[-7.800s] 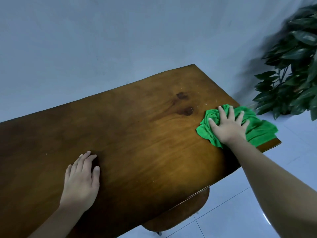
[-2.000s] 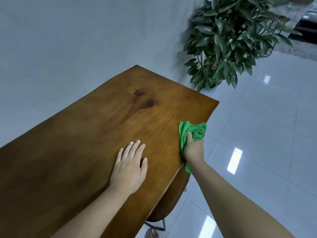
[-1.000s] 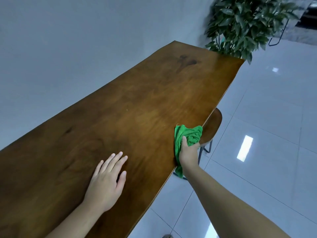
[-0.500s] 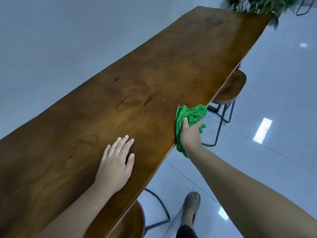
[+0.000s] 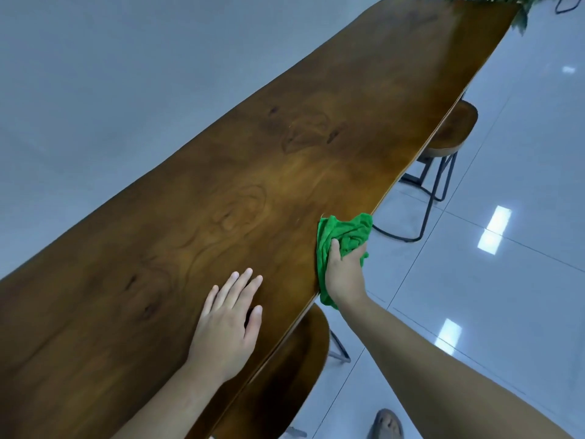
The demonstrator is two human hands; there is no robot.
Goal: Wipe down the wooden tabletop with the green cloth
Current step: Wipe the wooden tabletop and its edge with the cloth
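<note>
The long wooden tabletop (image 5: 285, 160) runs from lower left to upper right along a grey wall. My right hand (image 5: 345, 274) grips the bunched green cloth (image 5: 346, 231) against the table's near edge, thumb on top, with part of the cloth hanging below the edge. My left hand (image 5: 229, 321) lies flat on the tabletop, fingers slightly apart, a short way left of the cloth.
Two round wooden stools on dark metal legs sit tucked under the near edge: one stool (image 5: 449, 134) further along, another stool (image 5: 285, 369) right below my hands. A potted plant (image 5: 519, 7) stands past the far end. My sandalled foot (image 5: 384, 424) is on the glossy tiled floor.
My right hand has slid the cloth along the table's near edge, away from the plant end. My left hand followed along the top. A second stool has come into view below.
</note>
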